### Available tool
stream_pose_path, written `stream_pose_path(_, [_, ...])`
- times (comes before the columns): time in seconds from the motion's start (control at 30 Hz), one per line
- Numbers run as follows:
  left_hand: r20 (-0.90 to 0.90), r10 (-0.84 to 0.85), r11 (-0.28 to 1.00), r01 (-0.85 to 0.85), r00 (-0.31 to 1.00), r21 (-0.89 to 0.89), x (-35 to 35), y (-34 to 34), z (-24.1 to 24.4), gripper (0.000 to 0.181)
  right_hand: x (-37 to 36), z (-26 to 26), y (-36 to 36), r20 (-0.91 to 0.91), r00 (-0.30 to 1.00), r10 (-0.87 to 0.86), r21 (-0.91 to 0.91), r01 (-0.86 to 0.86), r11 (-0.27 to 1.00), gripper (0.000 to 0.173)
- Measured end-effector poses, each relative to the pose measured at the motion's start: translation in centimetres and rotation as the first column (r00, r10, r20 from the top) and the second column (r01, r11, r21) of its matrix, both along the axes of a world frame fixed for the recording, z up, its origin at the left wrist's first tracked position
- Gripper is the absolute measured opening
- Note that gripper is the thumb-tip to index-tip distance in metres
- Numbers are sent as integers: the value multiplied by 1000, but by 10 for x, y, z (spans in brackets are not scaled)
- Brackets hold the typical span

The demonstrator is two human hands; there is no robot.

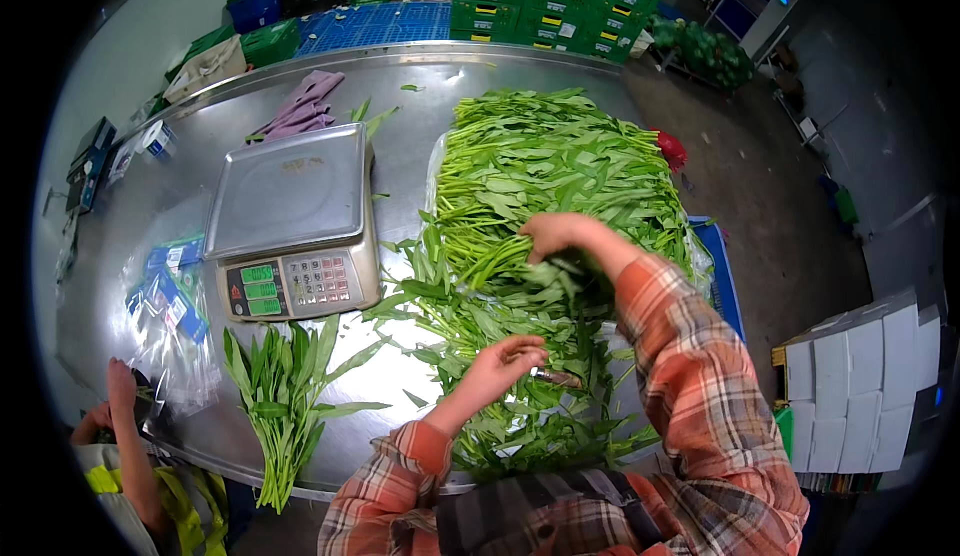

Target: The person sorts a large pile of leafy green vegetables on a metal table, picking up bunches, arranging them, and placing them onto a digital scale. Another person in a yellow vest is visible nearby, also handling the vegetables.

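Observation:
A large heap of water spinach [562,158] covers the right side of the steel table, stems lying mostly towards the left. My right hand [553,235] grips stems at the near side of the heap; blurred leaves hang below it. Over loose leaves nearer to me, my left hand [506,361] is empty, with thumb and fingers apart. Beside its fingertips lies a small tool with a metal end [556,377], partly among the leaves; its kind is unclear. A separate bunch of water spinach [281,398] rests to the left, stems over the table's near edge.
A digital scale [292,196] with a bare pan stands left of the heap. Printed plastic bags [169,293] and a purple cloth [304,105] lie on the steel table [405,151]. Another person's hand [120,383] is at lower left. Green crates [555,8] are stacked behind.

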State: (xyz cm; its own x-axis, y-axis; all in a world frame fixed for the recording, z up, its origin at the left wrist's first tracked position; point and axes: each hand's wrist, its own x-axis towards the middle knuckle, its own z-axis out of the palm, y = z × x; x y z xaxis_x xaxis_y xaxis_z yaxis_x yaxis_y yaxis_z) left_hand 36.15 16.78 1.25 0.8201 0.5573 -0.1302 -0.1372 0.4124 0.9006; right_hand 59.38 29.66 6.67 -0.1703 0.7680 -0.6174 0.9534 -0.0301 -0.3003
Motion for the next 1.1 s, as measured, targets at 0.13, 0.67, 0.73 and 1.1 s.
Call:
stream_pose_path(0.13, [41,220,959,-209,975,-191,1,25,-10,36,32,21,21,-291,952,-99,-198,41,979,53])
stream_pose_path(0.67, [199,566,595,-230,800,-770,31,42,-34,36,-46,19,-104,-431,885,175,197,-97,976,70])
stream_pose_path(0.73, [191,569,606,-251,800,-755,22,32,-10,39,-76,25,-121,-285,955,77,253,-2,967,61])
stream_pose_path(1.1, [81,486,740,-361,870,-567,-7,-26,-14,41,-95,33,-177,-434,869,238,495,10,869,43])
